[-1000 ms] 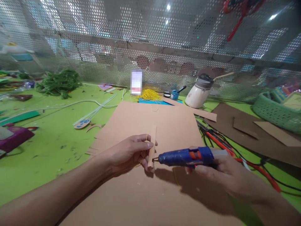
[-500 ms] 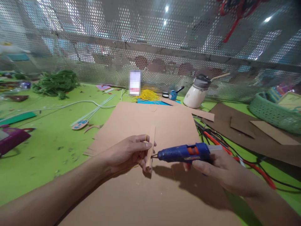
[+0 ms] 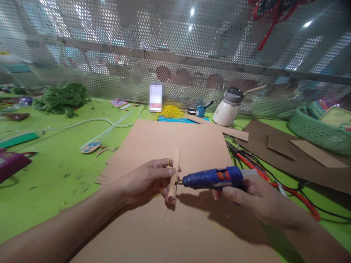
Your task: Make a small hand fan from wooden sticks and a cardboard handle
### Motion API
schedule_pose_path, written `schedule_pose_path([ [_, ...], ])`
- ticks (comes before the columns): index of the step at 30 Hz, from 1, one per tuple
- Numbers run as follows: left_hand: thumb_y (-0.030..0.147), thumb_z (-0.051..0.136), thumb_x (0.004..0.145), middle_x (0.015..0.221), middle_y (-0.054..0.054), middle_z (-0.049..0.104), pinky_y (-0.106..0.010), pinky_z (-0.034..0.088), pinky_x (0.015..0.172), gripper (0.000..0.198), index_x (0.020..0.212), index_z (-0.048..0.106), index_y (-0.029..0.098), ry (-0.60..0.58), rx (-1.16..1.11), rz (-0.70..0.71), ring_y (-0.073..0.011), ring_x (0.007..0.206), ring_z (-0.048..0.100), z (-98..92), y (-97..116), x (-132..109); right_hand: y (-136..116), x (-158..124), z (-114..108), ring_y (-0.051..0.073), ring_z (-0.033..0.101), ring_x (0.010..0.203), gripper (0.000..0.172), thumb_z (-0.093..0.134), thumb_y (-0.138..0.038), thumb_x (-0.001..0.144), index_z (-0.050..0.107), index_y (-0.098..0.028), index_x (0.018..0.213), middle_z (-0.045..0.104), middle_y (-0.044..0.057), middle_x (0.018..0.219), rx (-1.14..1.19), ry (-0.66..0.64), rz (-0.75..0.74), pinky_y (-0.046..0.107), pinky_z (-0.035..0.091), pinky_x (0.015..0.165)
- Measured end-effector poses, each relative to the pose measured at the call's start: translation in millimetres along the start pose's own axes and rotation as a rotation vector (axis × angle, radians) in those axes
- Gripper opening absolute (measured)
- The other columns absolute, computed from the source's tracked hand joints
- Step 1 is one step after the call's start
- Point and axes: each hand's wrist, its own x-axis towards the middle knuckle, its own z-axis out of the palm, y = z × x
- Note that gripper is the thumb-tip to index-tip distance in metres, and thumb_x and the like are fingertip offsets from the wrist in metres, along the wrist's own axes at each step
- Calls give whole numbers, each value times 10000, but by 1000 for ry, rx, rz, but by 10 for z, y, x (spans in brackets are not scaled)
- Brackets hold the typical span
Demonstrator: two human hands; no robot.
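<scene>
My left hand (image 3: 149,179) pinches a narrow tan cardboard strip (image 3: 174,166) upright above a large tan cardboard sheet (image 3: 170,219). A thin yellow thread (image 3: 168,163) runs along my fingers beside the strip. My right hand (image 3: 253,199) is closed around a blue hot glue gun (image 3: 212,178) with an orange trigger. The gun lies level and points left, its metal nozzle touching the lower part of the strip.
The bench is lime green (image 3: 55,171), fenced at the back by perforated metal (image 3: 175,54). A green yarn heap (image 3: 61,99) lies far left, a white jug (image 3: 227,109) and a blue pot (image 3: 202,109) at the back, red and black cables (image 3: 274,179) and a green basket (image 3: 318,133) right.
The view has shifted slightly. Both hands hold the same things, and the glue gun nozzle stays against the strip.
</scene>
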Motion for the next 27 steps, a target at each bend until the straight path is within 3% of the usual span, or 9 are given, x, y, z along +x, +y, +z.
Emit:
schedule_pose_path([
  [8,196,531,935,707,-53,649,-275,549,527,80,958,573,131,37,20,13,-164,533,659,17,17,-6,0,-25,-4,217,615,787,350,615,-513,901,766,-209,987,701,61,844,98,-111,-65,313,519,701],
  [17,196,480,956,630,-75,661,-328,546,572,97,930,547,132,2,2,-3,-181,515,656,18,5,-3,23,5,-4,197,589,750,361,623,-521,888,742,-184,938,699,56,825,41,42,-13,283,507,644],
  [27,200,510,943,714,-63,658,-266,529,524,72,935,548,139,22,17,-6,-164,532,659,21,12,-2,-28,-22,-12,206,616,787,353,612,-533,891,755,-213,932,700,38,842,60,-82,-33,276,515,681],
])
